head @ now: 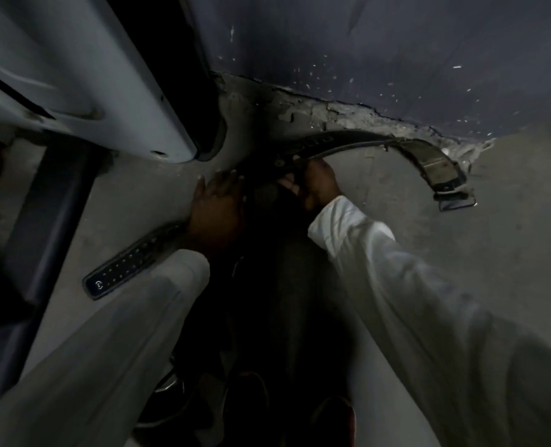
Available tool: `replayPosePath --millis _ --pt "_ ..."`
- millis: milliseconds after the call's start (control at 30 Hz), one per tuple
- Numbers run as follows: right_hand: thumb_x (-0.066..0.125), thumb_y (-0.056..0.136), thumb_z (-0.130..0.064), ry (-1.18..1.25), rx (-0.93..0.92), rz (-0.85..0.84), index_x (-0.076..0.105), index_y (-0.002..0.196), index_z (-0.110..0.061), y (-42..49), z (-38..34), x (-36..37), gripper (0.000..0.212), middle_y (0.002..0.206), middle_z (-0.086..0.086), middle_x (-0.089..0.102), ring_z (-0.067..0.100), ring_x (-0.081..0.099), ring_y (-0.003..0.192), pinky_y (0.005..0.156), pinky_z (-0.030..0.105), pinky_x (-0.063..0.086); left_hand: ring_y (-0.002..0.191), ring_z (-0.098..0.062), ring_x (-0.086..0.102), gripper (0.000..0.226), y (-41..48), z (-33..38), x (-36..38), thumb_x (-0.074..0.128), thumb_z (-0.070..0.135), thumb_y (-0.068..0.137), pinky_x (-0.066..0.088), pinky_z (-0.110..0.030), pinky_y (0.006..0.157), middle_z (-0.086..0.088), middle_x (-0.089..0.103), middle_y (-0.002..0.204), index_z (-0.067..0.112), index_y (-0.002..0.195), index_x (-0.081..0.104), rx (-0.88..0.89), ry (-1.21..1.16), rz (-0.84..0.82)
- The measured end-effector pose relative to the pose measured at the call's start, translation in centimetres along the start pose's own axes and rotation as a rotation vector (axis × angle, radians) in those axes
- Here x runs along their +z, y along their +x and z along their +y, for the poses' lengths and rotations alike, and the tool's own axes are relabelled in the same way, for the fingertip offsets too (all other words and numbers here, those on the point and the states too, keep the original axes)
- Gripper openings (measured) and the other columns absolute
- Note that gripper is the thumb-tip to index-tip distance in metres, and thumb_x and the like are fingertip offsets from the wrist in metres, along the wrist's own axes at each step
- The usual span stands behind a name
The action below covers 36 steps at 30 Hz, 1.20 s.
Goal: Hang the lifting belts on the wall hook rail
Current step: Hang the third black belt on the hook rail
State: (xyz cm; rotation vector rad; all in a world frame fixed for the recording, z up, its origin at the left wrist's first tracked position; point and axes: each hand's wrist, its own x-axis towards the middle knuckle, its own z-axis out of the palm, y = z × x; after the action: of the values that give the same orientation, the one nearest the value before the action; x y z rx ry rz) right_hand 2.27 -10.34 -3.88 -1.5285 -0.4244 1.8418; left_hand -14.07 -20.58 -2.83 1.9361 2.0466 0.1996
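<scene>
My left hand (217, 204) lies flat with fingers straight and spread, pressing on something dark I cannot make out in the gloom. My right hand (317, 185) curls tightly around a lifting belt (432, 159), low near the floor (461, 269). The stiff, wide leather arcs away to the right and ends in a metal buckle (456, 203) at the foot of the scuffed dark wall (364, 59). A perforated strap (124, 267) runs out from under my left wrist; whether it is the same belt is hidden. A pale, smooth machine frame (106, 75) is cut off at the upper left.
</scene>
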Motion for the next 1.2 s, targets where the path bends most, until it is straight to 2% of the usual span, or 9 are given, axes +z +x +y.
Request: replayPosePath --millis 100,200,367,467,600,733,933,1100,1200 --pt "0.046 0.096 0.002 0.075 0.035 -0.081 0.053 0.123 -0.014 -5.2 -1.0 -1.0 0.032 0.108 0.01 0.066 0.027 0.067 0.094 0.084 0.044 0.056 0.148 -0.028 0.028 0.077 -1.1 1.0 -3.5 0.033 0.065 0.09 0.005 -0.052 0.122 -0.013 0.035 0.157 0.014 0.148 0.04 -0.011 -0.069 -0.002" --pt "0.046 0.096 0.003 0.015 0.074 -0.181 0.054 0.128 -0.012 -11.6 -2.1 -1.9 0.036 0.099 0.006 0.073 0.019 0.073 0.084 0.074 0.037 0.062 0.135 -0.023 0.047 0.081 0.2 5.7 -8.5 0.039 0.076 0.086 0.029 -0.037 0.115 -0.004 0.05 0.146 0.021 0.145 0.044 -0.105 -0.41 -0.118" --pt "0.052 0.1 -0.026 0.122 0.15 -0.179 0.064 0.118 -0.011 -22.4 -7.4 -3.7 0.026 0.099 0.006 0.077 0.018 0.074 0.087 0.081 0.034 0.06 0.109 -0.022 0.068 0.072 -0.3 11.8 -17.0 0.083 0.054 0.064 0.054 -0.047 0.097 -0.005 0.072 0.118 0.018 0.124 0.066 -0.273 -1.042 -0.44" --pt "0.053 0.098 -0.044 0.293 0.104 -0.022 0.063 0.126 -0.01 -27.4 -11.6 -5.2 0.045 0.12 0.015 0.07 0.029 0.067 0.111 0.096 0.045 0.054 0.08 -0.002 0.072 0.027 -3.6 16.4 -22.3 0.08 0.018 0.08 0.06 -0.024 0.077 0.0 0.071 0.095 0.019 0.105 0.067 -0.301 -1.146 -0.446" --pt "0.048 0.101 -0.03 0.378 0.077 0.085 0.048 0.141 -0.001 -34.9 -17.0 -5.3 0.049 0.134 0.022 0.06 0.038 0.059 0.122 0.09 0.048 0.054 0.083 -0.009 0.072 0.011 -7.9 21.0 -28.7 0.072 0.018 0.088 0.056 -0.036 0.084 -0.007 0.073 0.095 0.013 0.098 0.071 -0.329 -1.143 -0.509" --pt "0.047 0.101 -0.017 0.258 0.057 -0.161 0.056 0.129 0.0 -44.0 -21.5 -3.5 0.034 0.111 0.017 0.072 0.027 0.072 0.093 0.081 0.04 0.062 0.117 -0.03 0.065 0.062 -7.4 25.6 -36.7 0.067 0.059 0.084 0.048 -0.045 0.105 -0.013 0.068 0.125 0.014 0.127 0.064 -0.412 -1.346 -0.655" --pt "0.064 0.088 -0.031 -0.027 0.054 -0.259 0.06 0.131 -0.006 -55.1 -29.1 -3.5 0.05 0.132 0.019 0.063 0.033 0.06 0.118 0.102 0.047 0.05 0.096 -0.028 0.069 0.036 -9.3 31.5 -49.1 0.055 0.01 0.096 0.061 -0.033 0.081 -0.024 0.067 0.117 -0.009 0.127 0.057 -0.274 -1.291 -0.535" --pt "0.052 0.101 -0.027 -0.235 -0.183 -0.117 0.064 0.113 -0.009 -61.4 -36.5 -3.1 0.024 0.095 0.007 0.071 0.013 0.07 0.073 0.062 0.026 0.058 0.114 -0.035 0.065 0.032 -14.8 34.6 -55.3 0.063 0.016 0.094 0.051 -0.048 0.1 -0.018 0.069 0.121 0.005 0.124 0.065 -0.138 -1.173 -0.607" --pt "0.058 0.097 -0.018 -0.446 -0.302 -0.092 0.058 0.121 -0.003 -65.3 -38.5 -3.0 0.028 0.104 0.017 0.069 0.02 0.064 0.083 0.075 0.031 0.05 0.09 -0.021 0.072 0.029 -18.2 36.8 -59.3 0.06 0.034 0.095 0.057 -0.031 0.075 -0.007 0.076 0.101 0.011 0.11 0.072 -0.141 -1.177 -0.532"
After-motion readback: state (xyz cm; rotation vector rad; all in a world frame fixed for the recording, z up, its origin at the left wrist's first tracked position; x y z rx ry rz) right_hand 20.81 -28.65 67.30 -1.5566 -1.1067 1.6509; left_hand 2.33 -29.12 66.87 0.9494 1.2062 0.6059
